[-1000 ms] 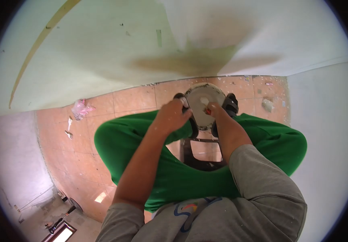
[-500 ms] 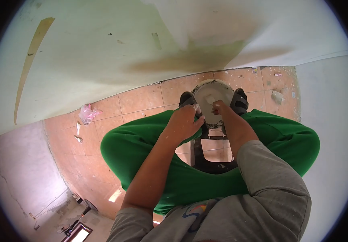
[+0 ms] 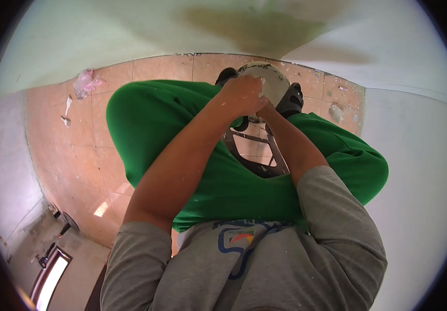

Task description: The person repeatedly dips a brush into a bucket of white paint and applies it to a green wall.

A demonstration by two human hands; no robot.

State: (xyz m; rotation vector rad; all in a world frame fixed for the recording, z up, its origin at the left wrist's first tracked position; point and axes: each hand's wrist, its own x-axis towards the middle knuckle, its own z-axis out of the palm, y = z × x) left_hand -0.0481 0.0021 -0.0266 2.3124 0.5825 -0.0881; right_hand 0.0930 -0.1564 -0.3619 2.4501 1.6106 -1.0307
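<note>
A round bucket (image 3: 259,64) with a smeared rim and pale grey-white contents stands between my sandalled feet. Over its near side my two hands come together. My left hand (image 3: 242,95) has its fingers curled, with white smears near the fingertips; whatever it grips is hidden. Against it, lower and to the right, is my right hand (image 3: 265,109), closed and partly covered by the left. What the right hand holds cannot be made out.
I sit with green-trousered knees (image 3: 148,119) spread. A black frame (image 3: 265,168) shows between my legs. On the tiled floor (image 3: 78,171) lie a pink plastic bag (image 3: 85,84), a white-smeared tool (image 3: 68,104) and a pale lump (image 3: 336,112). A patchy wall rises ahead.
My hands have moved together, the left now partly covering the right. The view has tilted, so the bucket and floor sit higher. A pale flat piece seen beside my right hand is now hidden.
</note>
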